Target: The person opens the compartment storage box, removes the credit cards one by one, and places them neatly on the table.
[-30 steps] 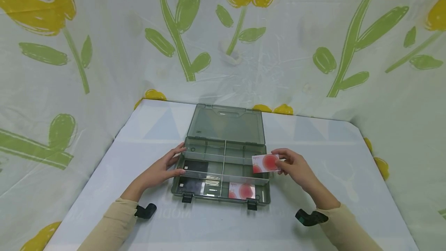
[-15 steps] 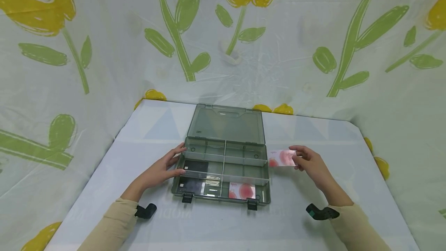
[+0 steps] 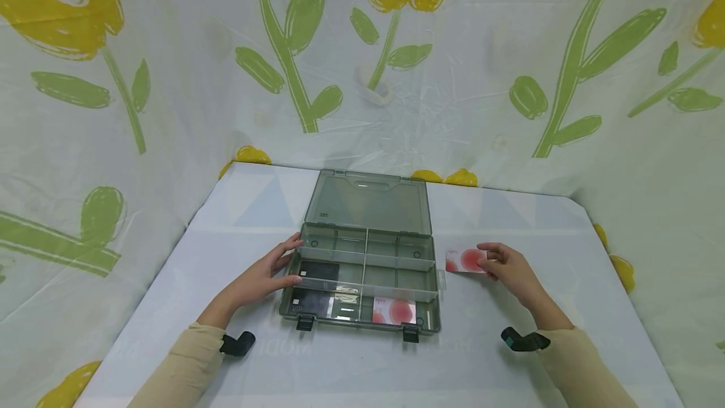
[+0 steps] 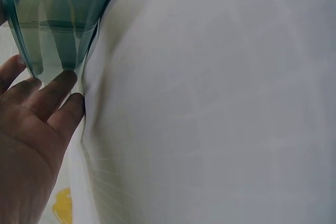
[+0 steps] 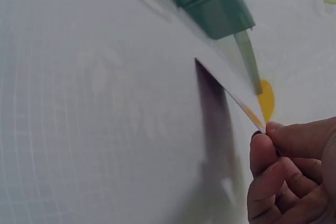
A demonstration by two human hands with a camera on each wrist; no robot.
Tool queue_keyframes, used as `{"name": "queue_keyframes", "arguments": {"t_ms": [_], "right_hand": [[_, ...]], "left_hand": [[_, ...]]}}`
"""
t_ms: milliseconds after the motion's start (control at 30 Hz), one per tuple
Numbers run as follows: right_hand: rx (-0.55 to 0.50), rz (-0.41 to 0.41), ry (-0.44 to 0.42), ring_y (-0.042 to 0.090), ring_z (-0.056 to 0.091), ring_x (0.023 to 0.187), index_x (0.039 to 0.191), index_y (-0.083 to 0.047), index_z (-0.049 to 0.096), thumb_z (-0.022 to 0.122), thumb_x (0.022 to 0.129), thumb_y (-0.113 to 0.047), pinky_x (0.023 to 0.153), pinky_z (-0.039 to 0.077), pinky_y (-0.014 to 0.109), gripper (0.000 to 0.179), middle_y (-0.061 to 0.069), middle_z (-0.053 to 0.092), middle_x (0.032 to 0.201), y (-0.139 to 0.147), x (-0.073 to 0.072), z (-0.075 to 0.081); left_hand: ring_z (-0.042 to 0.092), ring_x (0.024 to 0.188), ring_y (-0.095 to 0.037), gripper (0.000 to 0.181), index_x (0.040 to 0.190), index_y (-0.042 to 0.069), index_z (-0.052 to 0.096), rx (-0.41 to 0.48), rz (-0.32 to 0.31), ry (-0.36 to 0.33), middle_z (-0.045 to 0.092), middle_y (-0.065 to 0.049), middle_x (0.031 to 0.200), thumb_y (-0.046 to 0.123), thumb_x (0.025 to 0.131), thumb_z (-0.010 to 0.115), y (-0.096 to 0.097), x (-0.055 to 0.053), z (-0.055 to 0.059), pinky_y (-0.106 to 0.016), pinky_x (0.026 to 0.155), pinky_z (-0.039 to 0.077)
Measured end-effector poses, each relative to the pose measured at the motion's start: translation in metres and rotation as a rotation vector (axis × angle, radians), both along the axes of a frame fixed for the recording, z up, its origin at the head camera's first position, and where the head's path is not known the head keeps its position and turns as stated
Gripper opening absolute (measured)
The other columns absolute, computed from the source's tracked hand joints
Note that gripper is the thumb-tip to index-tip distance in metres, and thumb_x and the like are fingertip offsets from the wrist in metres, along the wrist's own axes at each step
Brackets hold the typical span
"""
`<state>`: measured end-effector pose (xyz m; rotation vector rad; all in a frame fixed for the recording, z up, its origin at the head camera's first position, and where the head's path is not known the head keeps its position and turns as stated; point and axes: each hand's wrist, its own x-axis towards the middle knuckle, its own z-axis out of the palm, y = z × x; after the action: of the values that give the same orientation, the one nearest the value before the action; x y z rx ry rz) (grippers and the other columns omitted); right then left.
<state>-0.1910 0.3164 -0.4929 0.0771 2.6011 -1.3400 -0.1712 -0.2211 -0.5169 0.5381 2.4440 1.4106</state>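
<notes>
Card, thin, rectangular and white with pink-red circles, is pinched at its right end between the thumb and fingers of the person's right hand, right of centre in the head view, just beside the box and apart from it. In the right wrist view it shows nearly edge-on, slanting toward the upper left with a dark shadow alongside; whether its far corner touches the white table I cannot tell.

The left hand, left of centre, rests against the left side of the translucent grey-green plastic box, fingers extended and spread rather than curled round it. In the left wrist view, its fingertips touch the box at upper left.

The box lies at centre, its translucent hinged lid open toward the top of the frame. A black rectangular card lies in the middle-left compartment, a black card marked VIP in the lower-left one, and a second white card with pink-red circles in the lower-right one. White cloth printed with yellow flowers fills the upper frame.
</notes>
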Motion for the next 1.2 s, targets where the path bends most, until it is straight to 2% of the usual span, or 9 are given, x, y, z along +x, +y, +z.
{"name": "queue_keyframes", "arguments": {"t_ms": [167,433,633,733,933,1200], "right_hand": [[0.123,0.000,0.007,0.024,0.061,0.090,0.139,0.002,0.054,0.065,0.100,-0.017,0.069,0.054,0.024,0.045,0.021,0.059,0.116,0.001,-0.005,-0.009],[0.275,0.061,0.054,0.029,0.059,0.092,0.139,0.001,0.055,0.069,0.097,-0.017,0.068,0.053,0.031,0.047,0.023,0.058,0.119,0.000,-0.010,-0.021],[0.355,0.086,0.084,0.033,0.058,0.097,0.140,0.002,0.055,0.069,0.097,-0.016,0.078,0.057,0.040,0.048,0.023,0.058,0.118,-0.004,-0.009,-0.020],[0.384,0.087,0.087,0.034,0.058,0.099,0.141,0.001,0.055,0.069,0.098,-0.018,0.082,0.057,0.044,0.049,0.023,0.058,0.118,-0.005,-0.009,-0.021],[0.394,0.075,0.106,0.033,0.058,0.095,0.140,0.000,0.056,0.069,0.097,-0.016,0.083,0.057,0.047,0.047,0.022,0.057,0.115,-0.007,-0.008,-0.023],[0.398,0.052,0.118,0.032,0.055,0.093,0.135,0.001,0.061,0.070,0.096,-0.015,0.078,0.052,0.041,0.042,0.024,0.056,0.116,-0.008,-0.008,-0.025]], "left_hand": [[0.028,0.147,-0.049,0.079,0.159,0.015,0.031,-0.004,0.005,-0.001,0.010,-0.007,0.171,0.033,0.095,0.074,0.000,0.001,0.000,-0.061,0.115,0.032],[0.029,0.147,-0.049,0.080,0.160,0.015,0.031,-0.017,0.015,-0.004,0.010,-0.006,0.171,0.034,0.095,0.074,0.001,0.001,0.001,-0.061,0.115,0.032],[0.029,0.147,-0.048,0.081,0.160,0.015,0.030,-0.009,0.012,-0.008,0.010,-0.006,0.171,0.034,0.095,0.074,0.002,0.002,0.002,-0.061,0.115,0.033],[0.029,0.147,-0.048,0.081,0.160,0.014,0.030,-0.006,0.008,-0.006,0.010,-0.006,0.171,0.034,0.095,0.074,0.002,0.002,0.003,-0.062,0.114,0.033],[0.029,0.147,-0.048,0.081,0.160,0.014,0.030,-0.008,0.010,-0.007,0.010,-0.006,0.171,0.034,0.095,0.074,0.001,0.001,0.001,-0.061,0.114,0.033],[0.029,0.146,-0.049,0.080,0.160,0.015,0.030,-0.008,0.009,-0.002,0.011,-0.006,0.171,0.033,0.095,0.074,0.000,0.001,0.000,-0.063,0.114,0.033]]}}
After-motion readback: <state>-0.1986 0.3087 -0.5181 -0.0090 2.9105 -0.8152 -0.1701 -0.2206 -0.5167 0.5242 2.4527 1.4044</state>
